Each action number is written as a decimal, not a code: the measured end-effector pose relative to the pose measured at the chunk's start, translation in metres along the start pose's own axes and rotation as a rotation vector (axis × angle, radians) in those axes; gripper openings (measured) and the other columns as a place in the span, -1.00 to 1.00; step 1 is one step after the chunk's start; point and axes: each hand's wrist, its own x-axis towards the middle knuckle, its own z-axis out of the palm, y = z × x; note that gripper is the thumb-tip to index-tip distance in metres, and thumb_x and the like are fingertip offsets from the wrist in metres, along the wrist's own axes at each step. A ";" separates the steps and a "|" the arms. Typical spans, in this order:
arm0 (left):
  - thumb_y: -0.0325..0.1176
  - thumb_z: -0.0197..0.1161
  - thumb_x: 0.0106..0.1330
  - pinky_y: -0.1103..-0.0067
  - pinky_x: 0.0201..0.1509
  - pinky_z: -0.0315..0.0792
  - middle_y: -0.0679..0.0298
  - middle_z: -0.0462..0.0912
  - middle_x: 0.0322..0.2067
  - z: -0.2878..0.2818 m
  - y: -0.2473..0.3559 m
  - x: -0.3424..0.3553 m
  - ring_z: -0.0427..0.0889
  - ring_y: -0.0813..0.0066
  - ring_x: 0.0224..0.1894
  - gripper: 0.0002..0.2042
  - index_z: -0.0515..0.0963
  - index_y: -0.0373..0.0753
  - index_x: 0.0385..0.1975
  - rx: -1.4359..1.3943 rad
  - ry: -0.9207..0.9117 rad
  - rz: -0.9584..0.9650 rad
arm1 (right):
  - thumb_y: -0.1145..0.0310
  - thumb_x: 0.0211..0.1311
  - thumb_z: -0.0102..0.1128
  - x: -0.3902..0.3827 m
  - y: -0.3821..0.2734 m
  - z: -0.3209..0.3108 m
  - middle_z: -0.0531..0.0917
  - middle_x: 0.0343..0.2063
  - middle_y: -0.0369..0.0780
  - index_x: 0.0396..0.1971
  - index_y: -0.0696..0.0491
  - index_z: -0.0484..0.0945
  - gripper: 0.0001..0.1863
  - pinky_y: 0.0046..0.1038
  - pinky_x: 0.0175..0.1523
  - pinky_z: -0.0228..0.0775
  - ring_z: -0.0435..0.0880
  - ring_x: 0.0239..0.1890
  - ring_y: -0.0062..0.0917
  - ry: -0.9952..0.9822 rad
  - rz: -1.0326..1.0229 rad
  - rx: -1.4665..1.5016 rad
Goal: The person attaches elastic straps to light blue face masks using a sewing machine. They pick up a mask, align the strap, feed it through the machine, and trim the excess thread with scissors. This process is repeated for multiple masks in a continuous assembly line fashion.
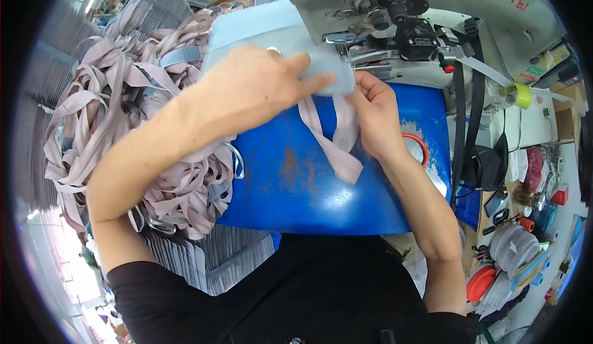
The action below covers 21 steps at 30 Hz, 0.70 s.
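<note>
Right grip [378, 114] pinches the pale panel [250, 32] by its corner, twelve o'clock; left grip [262, 75] lies over it, closure unclear. I suspect slack pink strap [340, 162], five o'clock, could snag, skewing it.

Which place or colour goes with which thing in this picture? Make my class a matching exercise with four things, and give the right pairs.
Things
1. Left hand
2. Right hand
3. Tangled pink strips
4. Work surface

Places and colours
A. Blue, with worn patches
B. At the right-hand corner of the pale panel
C. Heaped on the person's left
D. Over the pale panel

Right pairs: 1-D, 2-B, 3-C, 4-A
</note>
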 end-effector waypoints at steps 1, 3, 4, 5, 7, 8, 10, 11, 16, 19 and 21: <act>-0.41 0.24 0.21 0.43 -0.35 0.59 0.23 0.49 -0.28 0.000 -0.004 0.002 0.69 0.34 -0.46 -0.39 0.52 0.01 0.35 0.027 -0.003 0.010 | 0.44 0.53 0.15 0.001 0.001 0.001 0.75 -0.33 -0.30 -0.03 0.25 0.64 -0.78 -0.67 -0.29 0.42 0.61 -0.38 -0.80 0.013 -0.001 0.019; -0.43 0.24 0.20 0.42 -0.33 0.60 0.20 0.53 -0.27 0.001 -0.009 0.006 0.70 0.31 -0.46 -0.44 0.57 -0.03 0.29 0.034 0.016 0.030 | 0.44 0.51 0.18 0.001 0.003 0.002 0.75 -0.35 -0.31 -0.04 0.24 0.65 -0.80 -0.66 -0.31 0.42 0.60 -0.40 -0.80 0.036 0.014 0.022; -0.43 0.24 0.20 0.42 -0.33 0.60 0.20 0.54 -0.27 0.001 -0.010 0.007 0.70 0.31 -0.46 -0.44 0.58 -0.04 0.28 0.049 0.014 0.041 | 0.44 0.51 0.19 0.000 0.003 0.002 0.75 -0.35 -0.31 -0.04 0.24 0.65 -0.80 -0.66 -0.32 0.42 0.60 -0.42 -0.80 0.037 0.007 0.034; -0.44 0.25 0.19 0.42 -0.33 0.61 0.19 0.54 -0.27 0.001 -0.010 0.009 0.71 0.30 -0.45 -0.45 0.59 -0.05 0.27 0.080 0.014 0.052 | 0.44 0.50 0.20 0.000 0.004 0.002 0.74 -0.36 -0.31 -0.05 0.24 0.65 -0.80 -0.66 -0.33 0.41 0.60 -0.42 -0.81 0.042 0.014 0.029; -0.44 0.25 0.20 0.41 -0.34 0.61 0.18 0.56 -0.28 0.001 -0.009 0.011 0.73 0.28 -0.43 -0.50 0.64 -0.08 0.21 0.068 0.024 0.055 | 0.45 0.48 0.22 -0.001 0.005 0.002 0.74 -0.36 -0.32 -0.05 0.24 0.65 -0.81 -0.67 -0.35 0.41 0.60 -0.43 -0.81 0.049 0.023 0.041; -0.44 0.26 0.20 0.41 -0.34 0.61 0.17 0.57 -0.29 0.000 -0.008 0.013 0.74 0.27 -0.43 -0.51 0.64 -0.09 0.20 0.077 0.019 0.053 | 0.45 0.47 0.23 0.000 0.005 0.003 0.74 -0.37 -0.33 -0.06 0.23 0.65 -0.81 -0.68 -0.37 0.40 0.59 -0.44 -0.82 0.047 0.007 0.049; -0.44 0.26 0.20 0.40 -0.34 0.61 0.15 0.59 -0.31 0.000 -0.004 0.016 0.75 0.24 -0.42 -0.53 0.66 -0.12 0.18 0.063 0.017 0.038 | 0.45 0.47 0.23 0.000 0.006 0.002 0.74 -0.38 -0.33 -0.06 0.23 0.65 -0.81 -0.68 -0.37 0.40 0.59 -0.45 -0.82 0.052 0.016 0.035; -0.44 0.26 0.21 0.39 -0.34 0.61 0.14 0.60 -0.32 0.000 -0.002 0.017 0.75 0.22 -0.42 -0.54 0.66 -0.15 0.16 0.038 0.017 0.025 | 0.45 0.47 0.23 0.000 0.007 0.002 0.74 -0.39 -0.33 -0.06 0.23 0.65 -0.81 -0.68 -0.38 0.40 0.59 -0.46 -0.82 0.053 0.026 0.032; -0.48 0.27 0.16 0.33 -0.33 0.63 0.02 0.67 -0.36 0.001 0.025 0.026 0.76 0.09 -0.40 -0.64 0.66 -0.37 0.00 -0.043 0.005 -0.108 | 0.45 0.47 0.23 0.000 0.010 0.000 0.72 -0.42 -0.36 -0.05 0.23 0.65 -0.80 -0.69 -0.40 0.36 0.55 -0.49 -0.83 0.049 -0.006 0.026; -0.48 0.29 0.10 0.30 -0.31 0.64 -0.06 0.68 -0.37 0.008 0.051 0.039 0.76 0.02 -0.39 -0.70 0.65 -0.44 -0.14 -0.135 0.032 -0.228 | 0.42 0.49 0.23 0.000 0.011 0.000 0.69 -0.44 -0.39 -0.03 0.23 0.65 -0.78 -0.70 -0.42 0.31 0.50 -0.50 -0.86 0.041 -0.032 -0.002; -0.48 0.30 0.06 0.30 -0.29 0.65 -0.11 0.68 -0.37 0.016 0.065 0.052 0.76 -0.02 -0.37 -0.72 0.63 -0.46 -0.21 -0.214 0.084 -0.317 | 0.40 0.50 0.22 -0.001 0.011 -0.001 0.68 -0.44 -0.41 0.00 0.23 0.65 -0.76 -0.72 -0.42 0.27 0.47 -0.50 -0.87 0.034 -0.047 -0.001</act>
